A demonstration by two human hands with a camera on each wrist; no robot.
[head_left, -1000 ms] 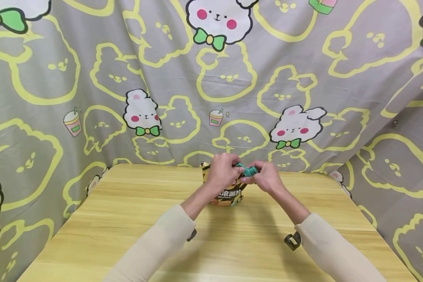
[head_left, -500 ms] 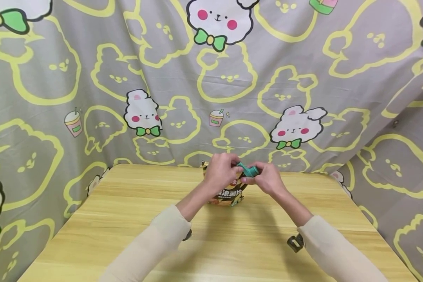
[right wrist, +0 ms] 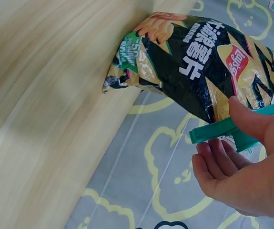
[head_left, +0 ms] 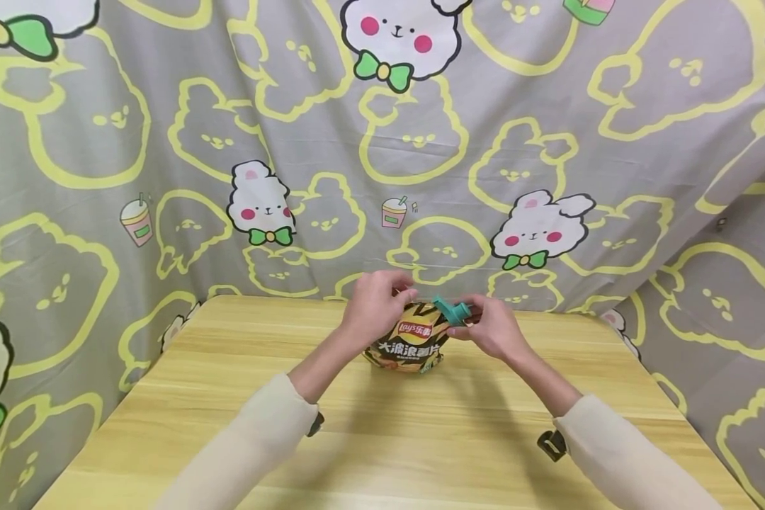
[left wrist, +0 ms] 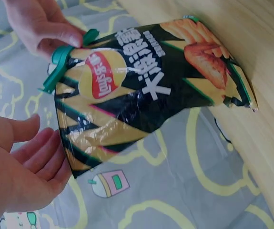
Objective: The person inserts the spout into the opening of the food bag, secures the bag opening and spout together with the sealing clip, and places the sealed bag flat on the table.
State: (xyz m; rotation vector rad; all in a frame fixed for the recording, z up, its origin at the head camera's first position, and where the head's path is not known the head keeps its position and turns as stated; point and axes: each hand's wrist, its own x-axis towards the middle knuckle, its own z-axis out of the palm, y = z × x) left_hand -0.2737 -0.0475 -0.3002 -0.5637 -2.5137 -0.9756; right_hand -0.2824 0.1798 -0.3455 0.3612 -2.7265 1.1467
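Note:
A black and gold Lay's chip bag (head_left: 414, 348) stands on the table, its printed front toward me. At its upper right corner is a green bag clip (head_left: 452, 312) with a round spout, slanted in the head view. My right hand (head_left: 494, 329) pinches the clip, thumb on one side and fingers behind, as the right wrist view shows with the clip (right wrist: 215, 131). Beside the bag's upper left edge is my left hand (head_left: 372, 306), fingers loosely bent and holding nothing. In the left wrist view its fingertips lie close to the bag's top edge; whether they touch I cannot tell.
The wooden table (head_left: 229, 425) spreads out around the bag. A grey curtain (head_left: 319, 142) with cartoon rabbits hangs behind and along both sides. Dark wrist cameras are strapped near both sleeves, the right camera (head_left: 552, 445) showing above the tabletop.
My left hand has let go at the bag's top and moved left, uncovering more of the front. The right hand stays at the clip, shifted slightly right.

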